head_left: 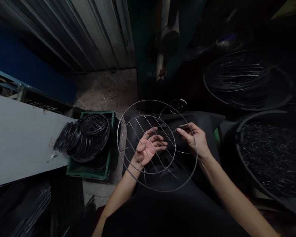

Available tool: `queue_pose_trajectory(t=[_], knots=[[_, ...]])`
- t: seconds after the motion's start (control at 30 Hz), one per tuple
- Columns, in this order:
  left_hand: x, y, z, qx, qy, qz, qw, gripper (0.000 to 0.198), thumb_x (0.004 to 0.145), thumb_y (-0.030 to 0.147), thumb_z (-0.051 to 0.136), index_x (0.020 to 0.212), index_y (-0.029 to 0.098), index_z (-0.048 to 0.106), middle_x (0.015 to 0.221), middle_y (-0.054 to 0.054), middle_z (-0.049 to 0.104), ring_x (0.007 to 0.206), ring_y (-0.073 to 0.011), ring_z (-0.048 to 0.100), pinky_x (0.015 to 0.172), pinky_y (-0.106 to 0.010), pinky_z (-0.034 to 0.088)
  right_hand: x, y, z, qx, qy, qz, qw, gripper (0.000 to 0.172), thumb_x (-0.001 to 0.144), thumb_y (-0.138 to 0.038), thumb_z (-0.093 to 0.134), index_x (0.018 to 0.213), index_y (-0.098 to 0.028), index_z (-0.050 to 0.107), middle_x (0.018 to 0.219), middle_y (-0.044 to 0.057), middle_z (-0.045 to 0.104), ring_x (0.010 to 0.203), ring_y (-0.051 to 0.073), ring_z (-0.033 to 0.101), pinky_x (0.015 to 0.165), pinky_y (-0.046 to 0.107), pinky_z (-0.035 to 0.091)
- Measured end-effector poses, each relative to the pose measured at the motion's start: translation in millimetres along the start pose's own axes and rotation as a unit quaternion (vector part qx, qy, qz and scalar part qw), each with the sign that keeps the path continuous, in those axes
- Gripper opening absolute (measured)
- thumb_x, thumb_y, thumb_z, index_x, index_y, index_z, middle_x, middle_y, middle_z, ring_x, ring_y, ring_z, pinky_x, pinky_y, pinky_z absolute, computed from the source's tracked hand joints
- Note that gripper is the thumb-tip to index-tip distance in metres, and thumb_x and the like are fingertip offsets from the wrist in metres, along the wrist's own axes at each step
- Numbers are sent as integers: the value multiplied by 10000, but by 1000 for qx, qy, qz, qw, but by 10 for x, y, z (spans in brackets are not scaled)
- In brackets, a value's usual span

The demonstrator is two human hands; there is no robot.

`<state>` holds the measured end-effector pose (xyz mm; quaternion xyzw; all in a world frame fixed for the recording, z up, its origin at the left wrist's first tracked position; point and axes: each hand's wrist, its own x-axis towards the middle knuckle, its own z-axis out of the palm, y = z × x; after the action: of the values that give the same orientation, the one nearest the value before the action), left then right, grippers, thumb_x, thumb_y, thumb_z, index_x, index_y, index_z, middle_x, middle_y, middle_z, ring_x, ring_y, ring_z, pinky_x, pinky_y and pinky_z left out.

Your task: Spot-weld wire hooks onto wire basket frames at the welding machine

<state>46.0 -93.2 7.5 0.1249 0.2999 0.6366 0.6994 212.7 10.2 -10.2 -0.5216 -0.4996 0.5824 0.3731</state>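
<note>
The left hand (150, 147) is open, palm up, fingers loosely curled, behind the bars of a round wire rack (175, 147) above a dark apron (172, 204). The right hand (194, 136) pinches a thin wire (174, 131) at the rack's right side. A green crate (74, 169) holds wire rings (95, 131).

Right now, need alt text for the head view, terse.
A person's right hand pinches a thin wire at a round wire rack; the open left hand is beneath its bars. Left, a green crate holds dark wire rings; right, a large tub holds many small metal pieces.
</note>
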Motion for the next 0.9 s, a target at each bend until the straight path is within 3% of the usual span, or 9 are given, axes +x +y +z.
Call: queue_pose_trajectory(t=[0.5,0.9], knots=[[62,-24,-93,-21,-3,1,1000,866,479,549,757,1228,226,465,966,-67,599,858,-237,621,766,-376,481,-6,100,11,127,-19,30,991,310,562,-359,820,749,-192,637,726,-12,625,597,87,566,597,216,480],[55,-77,-122,-59,25,7,998,875,438,586,744,1191,208,507,900,-60,611,772,-205,610,704,-331,467,-61,47,64,121,21,62,991,379,461,-349,855,700,-168,623,657,-8,623,533,82,556,459,168,419]])
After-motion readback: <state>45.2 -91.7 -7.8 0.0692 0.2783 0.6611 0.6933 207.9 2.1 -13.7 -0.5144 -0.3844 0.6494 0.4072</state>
